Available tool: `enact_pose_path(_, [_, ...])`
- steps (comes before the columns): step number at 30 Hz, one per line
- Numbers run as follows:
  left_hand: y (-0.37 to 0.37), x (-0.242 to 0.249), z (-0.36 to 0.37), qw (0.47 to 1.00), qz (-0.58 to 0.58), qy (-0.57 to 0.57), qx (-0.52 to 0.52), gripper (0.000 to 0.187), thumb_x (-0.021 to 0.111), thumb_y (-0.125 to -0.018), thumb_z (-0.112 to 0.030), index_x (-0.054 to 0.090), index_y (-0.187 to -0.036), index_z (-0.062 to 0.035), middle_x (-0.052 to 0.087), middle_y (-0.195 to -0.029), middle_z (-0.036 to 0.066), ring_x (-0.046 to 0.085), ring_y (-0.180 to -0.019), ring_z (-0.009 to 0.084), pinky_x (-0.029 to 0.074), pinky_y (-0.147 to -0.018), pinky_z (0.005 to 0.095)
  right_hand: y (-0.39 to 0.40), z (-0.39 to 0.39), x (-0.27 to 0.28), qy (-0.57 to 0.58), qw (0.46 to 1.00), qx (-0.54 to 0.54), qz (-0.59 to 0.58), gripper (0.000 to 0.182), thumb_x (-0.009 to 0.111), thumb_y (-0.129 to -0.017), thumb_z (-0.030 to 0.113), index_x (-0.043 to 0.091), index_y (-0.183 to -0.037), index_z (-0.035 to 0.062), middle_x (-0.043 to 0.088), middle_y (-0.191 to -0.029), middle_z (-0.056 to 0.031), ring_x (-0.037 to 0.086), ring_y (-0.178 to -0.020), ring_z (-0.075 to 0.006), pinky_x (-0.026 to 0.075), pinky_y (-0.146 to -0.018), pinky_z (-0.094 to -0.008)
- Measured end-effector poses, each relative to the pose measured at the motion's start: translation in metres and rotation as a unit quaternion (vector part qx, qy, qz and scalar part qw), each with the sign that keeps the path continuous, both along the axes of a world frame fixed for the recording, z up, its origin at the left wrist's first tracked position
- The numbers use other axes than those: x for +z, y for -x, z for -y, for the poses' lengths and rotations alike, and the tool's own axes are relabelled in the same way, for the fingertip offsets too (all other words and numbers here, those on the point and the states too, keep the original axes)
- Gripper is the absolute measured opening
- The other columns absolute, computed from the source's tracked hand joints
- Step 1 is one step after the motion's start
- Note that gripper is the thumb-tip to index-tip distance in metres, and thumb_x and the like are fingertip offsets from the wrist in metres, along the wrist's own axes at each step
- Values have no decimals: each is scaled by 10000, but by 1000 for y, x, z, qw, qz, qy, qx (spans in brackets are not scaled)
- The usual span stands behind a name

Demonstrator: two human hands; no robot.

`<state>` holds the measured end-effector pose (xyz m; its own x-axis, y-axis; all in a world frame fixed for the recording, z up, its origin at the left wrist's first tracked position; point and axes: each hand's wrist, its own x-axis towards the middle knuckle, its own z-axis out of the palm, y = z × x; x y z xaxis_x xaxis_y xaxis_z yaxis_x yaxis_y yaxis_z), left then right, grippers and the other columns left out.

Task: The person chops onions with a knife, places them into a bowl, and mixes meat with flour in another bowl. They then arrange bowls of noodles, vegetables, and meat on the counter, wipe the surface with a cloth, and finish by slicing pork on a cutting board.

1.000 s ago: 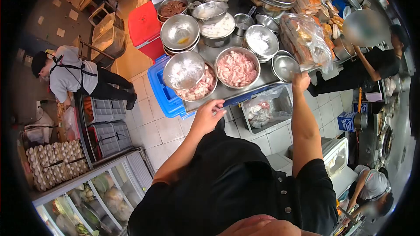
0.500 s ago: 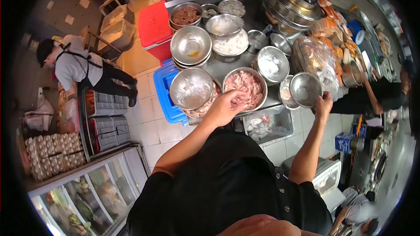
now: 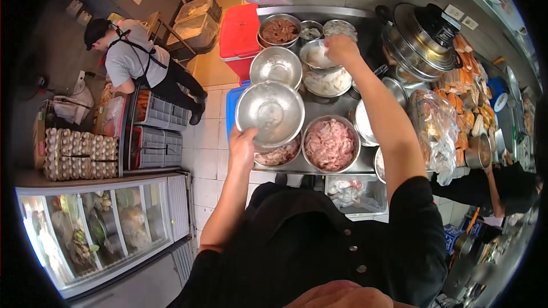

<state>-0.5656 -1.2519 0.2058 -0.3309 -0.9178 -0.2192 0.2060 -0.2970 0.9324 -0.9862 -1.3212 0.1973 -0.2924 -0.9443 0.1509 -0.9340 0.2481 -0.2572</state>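
My left hand grips the rim of a steel bowl with whitish residue inside, held over a bowl of pale meat. Far up the counter, my right hand is at a small steel bowl of white powder, its fingers closed at the powder; what they pinch is hidden. That bowl rests above a bowl of white pieces. A large bowl of pink raw meat stands near the counter's front edge. Behind my left hand's bowl is another steel bowl.
A bowl of dark meat stands at the back left, beside a red cooler. A large steamer pot and a bagged bundle are on the right. One person stands at the left, another at the right.
My right hand has moved from the small bowl at the right to the powder bowl at the back. My left hand has left the pink meat and taken hold of the steel bowl.
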Motion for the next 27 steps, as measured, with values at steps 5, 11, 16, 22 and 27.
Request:
enact_pose_path(5, [-49, 0, -9, 998, 11, -19, 63, 522, 579, -877, 29, 557, -1398, 17, 653, -1316, 135, 648, -1177, 243, 519, -1015, 381, -6, 31, -9, -271, 951, 83, -125, 291, 772, -788, 236, 783, -1020, 61, 756, -1142, -163, 720, -1092, -358, 588, -944, -467])
enact_pose_path(11, [-79, 2, 0, 997, 7, -48, 65, 476, 588, -883, 55, 566, -1358, 56, 669, -1268, 172, 679, -1131, 269, 569, -956, 387, -14, 29, -27, -222, 955, 108, -163, 209, 765, -777, 174, 784, -945, 52, 766, -1063, -165, 717, -1092, -366, 590, -929, -464])
enact_pose_path(16, [-96, -8, 18, 996, -8, -60, 63, 472, 589, -883, 48, 569, -1355, 53, 674, -1253, 164, 686, -1116, 266, 575, -947, 385, 16, 43, -47, -178, 956, 139, -188, 257, 760, -755, 175, 787, -976, 48, 768, -1034, -176, 726, -1027, -377, 588, -903, -449])
enact_pose_path(22, [-110, -14, 37, 996, 9, -71, 55, 475, 592, -886, 36, 572, -1361, 35, 681, -1230, 155, 700, -1084, 254, 590, -902, 371, -17, 31, 40, -268, 963, 29, 13, 362, 769, -735, 236, 746, -1060, 77, 763, -1045, -148, 732, -993, -337, 583, -863, -442])
enact_pose_path(27, [-109, -27, 50, 998, 5, -56, 39, 488, 593, -887, 33, 574, -1374, 7, 691, -1207, 138, 706, -1052, 239, 599, -842, 357, -27, 36, -7, -286, 958, 32, -21, 478, 771, -712, 227, 703, -1184, 192, 757, -1082, -110, 717, -1040, -324, 566, -899, -410])
